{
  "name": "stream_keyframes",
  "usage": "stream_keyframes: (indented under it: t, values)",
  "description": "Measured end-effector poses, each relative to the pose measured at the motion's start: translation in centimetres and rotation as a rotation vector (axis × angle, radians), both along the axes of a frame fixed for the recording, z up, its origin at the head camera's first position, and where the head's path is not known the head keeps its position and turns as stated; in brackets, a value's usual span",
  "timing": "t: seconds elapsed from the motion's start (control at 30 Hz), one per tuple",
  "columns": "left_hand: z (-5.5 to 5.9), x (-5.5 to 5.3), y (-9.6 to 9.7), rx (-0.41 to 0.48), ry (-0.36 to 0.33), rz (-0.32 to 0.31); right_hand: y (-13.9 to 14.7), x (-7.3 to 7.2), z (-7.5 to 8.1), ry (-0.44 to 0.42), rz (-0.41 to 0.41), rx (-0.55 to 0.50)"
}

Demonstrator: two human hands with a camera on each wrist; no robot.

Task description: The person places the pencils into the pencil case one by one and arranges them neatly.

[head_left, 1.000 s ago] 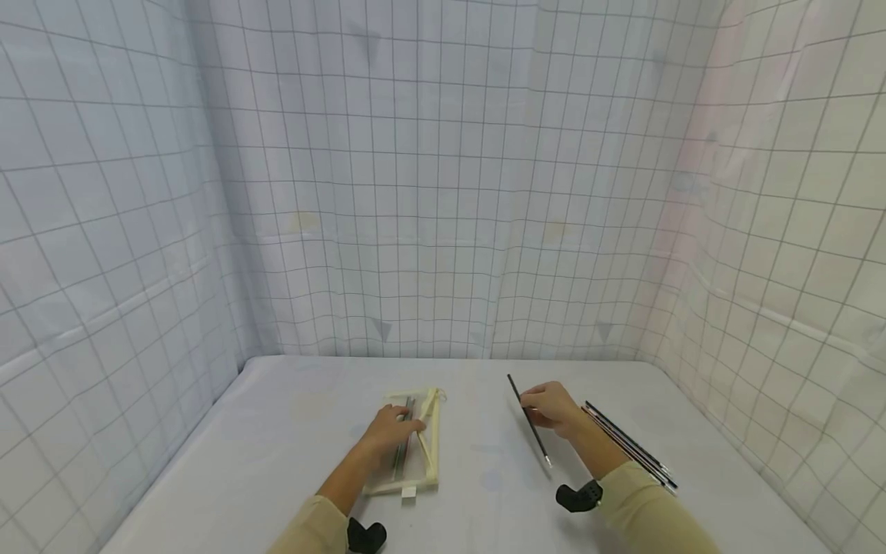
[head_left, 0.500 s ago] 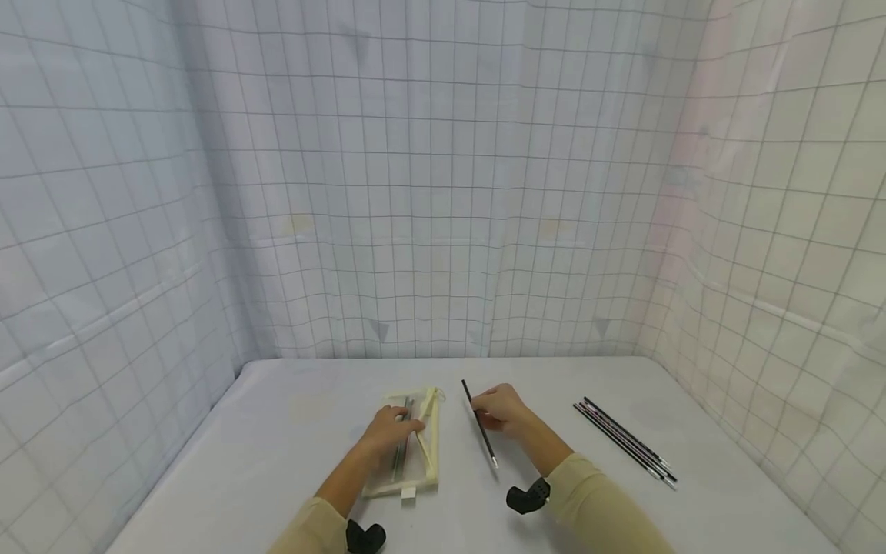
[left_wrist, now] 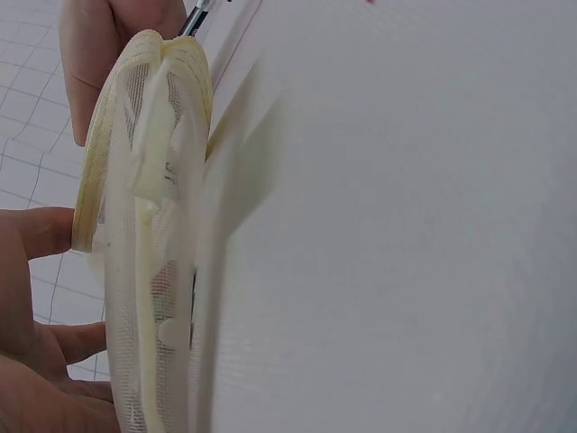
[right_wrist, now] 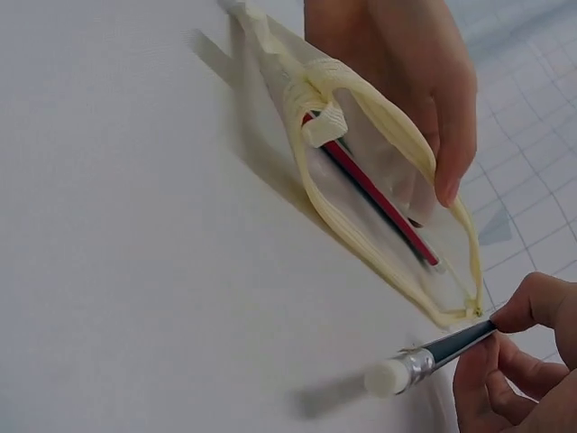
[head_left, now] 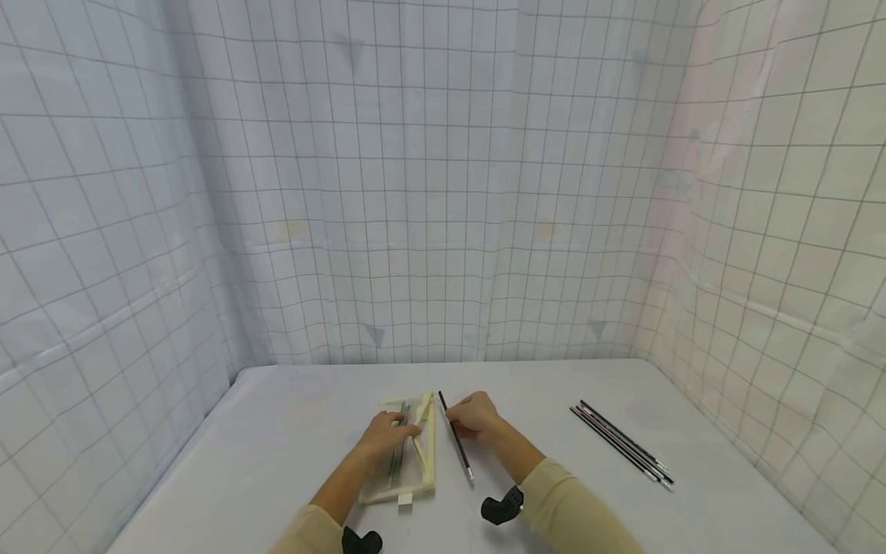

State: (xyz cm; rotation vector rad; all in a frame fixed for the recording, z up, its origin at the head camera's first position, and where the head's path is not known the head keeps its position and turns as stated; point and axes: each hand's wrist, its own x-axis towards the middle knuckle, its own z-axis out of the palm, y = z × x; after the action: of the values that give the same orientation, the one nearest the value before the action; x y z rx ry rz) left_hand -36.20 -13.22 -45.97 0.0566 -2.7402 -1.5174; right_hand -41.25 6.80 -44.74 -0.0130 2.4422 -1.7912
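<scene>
A see-through mesh zip pouch (head_left: 431, 454) with pale yellow edging lies left of centre on the table. My left hand (head_left: 388, 435) grips its upper side, the thumb on the zip edge, and the mouth gapes in the right wrist view. Inside lie a red pencil (right_wrist: 379, 198) and a dark one beside it. Just right of the pouch, my right hand (head_left: 477, 415) pinches a dark pencil (right_wrist: 460, 345) between thumb and fingers. Its white eraser (right_wrist: 386, 379) and metal band point toward me, and the far end is close to the pouch's far right corner.
Several dark pencils (head_left: 619, 446) with pale eraser ends lie side by side, slanting, on the right of the white table (head_left: 554, 392). A white tag (head_left: 404, 500) sticks out from the pouch's near edge. Grid-patterned curtains (head_left: 436, 192) stand behind and at both sides.
My right hand has carried the dark pencil leftward, from near the other pencils to beside the pouch. The left hand keeps its hold on the pouch.
</scene>
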Motion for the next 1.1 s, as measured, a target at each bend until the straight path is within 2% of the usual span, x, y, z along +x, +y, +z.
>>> stream_keyframes:
  t: [0.3,0.57,0.7,0.97,1.03,1.1]
  values:
    - [0.1,0.0,0.0,0.005,0.012,-0.027,-2.3,0.6,0.2,-0.001,-0.004,0.076]
    - [0.1,0.1,-0.2,0.001,0.019,-0.030,-5.0,-0.4,0.2,-0.006,-0.024,0.167]
    - [0.1,0.1,-0.2,0.006,0.014,-0.043,-5.4,-0.5,0.1,0.004,-0.030,0.158]
    - [0.2,0.0,-0.2,-0.004,0.003,-0.039,-5.3,-0.5,-0.1,0.026,0.040,0.039]
    - [0.2,0.0,-0.2,-0.004,0.000,-0.040,-5.3,-0.5,-0.2,0.049,0.056,0.071]
    - [0.3,0.0,-0.2,-0.002,0.003,-0.044,-5.3,-0.7,-0.4,0.088,0.058,0.160]
